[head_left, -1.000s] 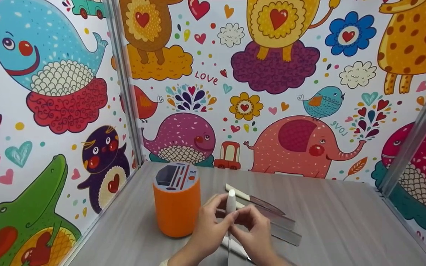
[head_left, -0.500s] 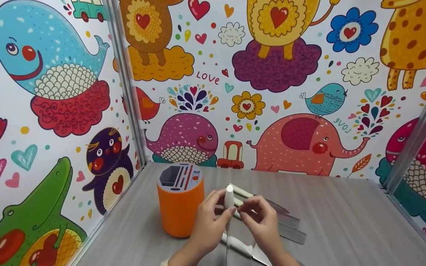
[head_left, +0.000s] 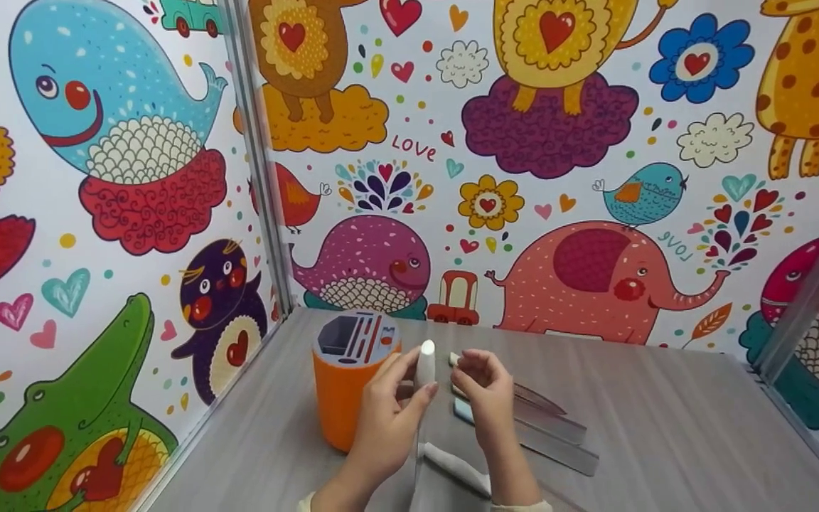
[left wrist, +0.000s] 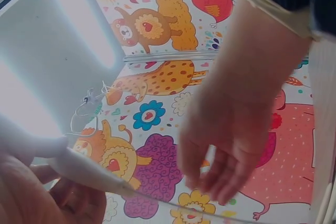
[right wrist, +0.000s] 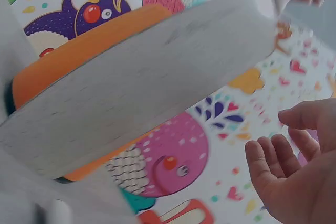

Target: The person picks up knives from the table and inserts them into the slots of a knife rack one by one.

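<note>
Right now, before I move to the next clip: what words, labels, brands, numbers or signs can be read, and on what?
"LOVe": red lettering, back wall.
"Love", running backwards: teal lettering, same wall, by the elephant's trunk.
Held knife: faint blade marks, too blurred to read.
Orange holder: no readable text.

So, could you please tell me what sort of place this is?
Probably a small booth set up for tabletop work, though I can't be sure: cartoon-printed panels stand on three sides of a grey wood-grain table, and bright strip lights show in the left wrist view.
</note>
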`<action>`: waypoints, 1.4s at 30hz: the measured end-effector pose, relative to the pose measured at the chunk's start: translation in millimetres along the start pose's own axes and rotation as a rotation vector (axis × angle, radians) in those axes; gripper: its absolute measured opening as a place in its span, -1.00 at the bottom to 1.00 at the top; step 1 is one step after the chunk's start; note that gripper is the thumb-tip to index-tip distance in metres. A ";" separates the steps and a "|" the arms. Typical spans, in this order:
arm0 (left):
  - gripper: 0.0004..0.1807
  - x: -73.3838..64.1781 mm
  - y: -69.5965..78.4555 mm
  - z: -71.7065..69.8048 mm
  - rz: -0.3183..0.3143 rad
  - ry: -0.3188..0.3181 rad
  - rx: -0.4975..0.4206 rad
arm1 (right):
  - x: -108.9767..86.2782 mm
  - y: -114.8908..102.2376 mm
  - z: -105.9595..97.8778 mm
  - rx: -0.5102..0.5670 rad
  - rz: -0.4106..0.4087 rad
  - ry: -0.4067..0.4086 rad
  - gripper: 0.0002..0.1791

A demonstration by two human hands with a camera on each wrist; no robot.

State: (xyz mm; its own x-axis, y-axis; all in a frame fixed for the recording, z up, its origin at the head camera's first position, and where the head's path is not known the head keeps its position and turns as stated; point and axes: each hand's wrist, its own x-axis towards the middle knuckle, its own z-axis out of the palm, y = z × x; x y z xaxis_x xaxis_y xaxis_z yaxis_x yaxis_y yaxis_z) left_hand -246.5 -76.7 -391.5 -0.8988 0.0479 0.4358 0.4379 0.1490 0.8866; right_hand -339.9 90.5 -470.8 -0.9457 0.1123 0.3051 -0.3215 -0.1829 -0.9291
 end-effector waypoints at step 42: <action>-0.53 -16.4 40.3 -57.4 0.166 0.360 -0.006 | -5.4 114.6 60.1 -0.271 0.064 -0.405 0.26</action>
State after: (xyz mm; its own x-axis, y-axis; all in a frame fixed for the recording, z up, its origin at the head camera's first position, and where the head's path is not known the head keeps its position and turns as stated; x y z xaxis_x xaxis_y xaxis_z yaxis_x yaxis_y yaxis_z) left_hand -212.9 -128.2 -354.1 -0.7509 -0.2784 0.5988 0.5776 0.1629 0.7999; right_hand -374.5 10.3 -566.4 -0.9234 -0.2891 0.2525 -0.2888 0.0900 -0.9532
